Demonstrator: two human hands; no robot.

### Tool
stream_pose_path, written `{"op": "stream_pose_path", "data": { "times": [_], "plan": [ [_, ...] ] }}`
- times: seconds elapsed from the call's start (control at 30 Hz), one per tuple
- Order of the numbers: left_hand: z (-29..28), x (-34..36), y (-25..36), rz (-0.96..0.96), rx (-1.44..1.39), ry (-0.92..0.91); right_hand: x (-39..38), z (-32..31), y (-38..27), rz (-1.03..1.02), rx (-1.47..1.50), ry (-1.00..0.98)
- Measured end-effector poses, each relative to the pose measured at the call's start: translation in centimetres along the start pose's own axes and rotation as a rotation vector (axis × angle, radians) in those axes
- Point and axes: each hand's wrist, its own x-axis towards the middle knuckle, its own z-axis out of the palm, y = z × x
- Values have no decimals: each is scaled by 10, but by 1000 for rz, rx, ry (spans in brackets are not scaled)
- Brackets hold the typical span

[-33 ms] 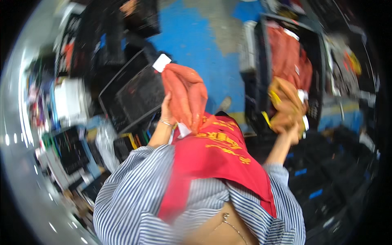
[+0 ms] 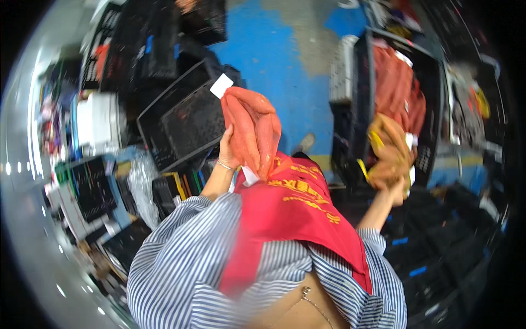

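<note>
My left hand (image 2: 228,149) is closed on the side of an orange mesh bag (image 2: 251,126) of long, carrot-like vegetables. A white tag (image 2: 221,86) sticks out at its far end and another white piece shows at its near end. Off to the right, my right hand (image 2: 391,196) grips the near end of a yellow-brown mesh bag (image 2: 390,151) of longish pieces, whose exact kind I cannot make out. Yellow strips and white tags hang from it. This bag is over the near part of a black crate (image 2: 361,77) holding several reddish-orange mesh bags (image 2: 390,77).
At the left stands a black open crate (image 2: 192,126), with dark stacked crates (image 2: 148,55) beyond it. Clear plastic wrapping (image 2: 143,189) and a white box (image 2: 98,123) are farther left. Blue-painted floor (image 2: 268,60) runs between the crates. Dark crates (image 2: 433,241) fill the lower right.
The whole view has shifted a little, so the crates appear slightly farther right and lower. Both hands keep their hold on the same bags.
</note>
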Motion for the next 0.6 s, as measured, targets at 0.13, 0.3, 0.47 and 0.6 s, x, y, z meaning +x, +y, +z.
{"op": "stream_pose_path", "data": {
  "times": [0.13,0.3,0.47,0.6],
  "plan": [
    [-75,-51,38,214,-105,195,44,-31,10,-117,177,57],
    [-171,-108,115,348,-114,275,-73,-114,-32,-769,412,-196],
    [-231,-75,162,232,-91,273,-193,-125,-54,-720,622,-778],
    [-278,-18,143,198,-294,260,-321,-82,-31,-708,497,-1139]
  ]
}}
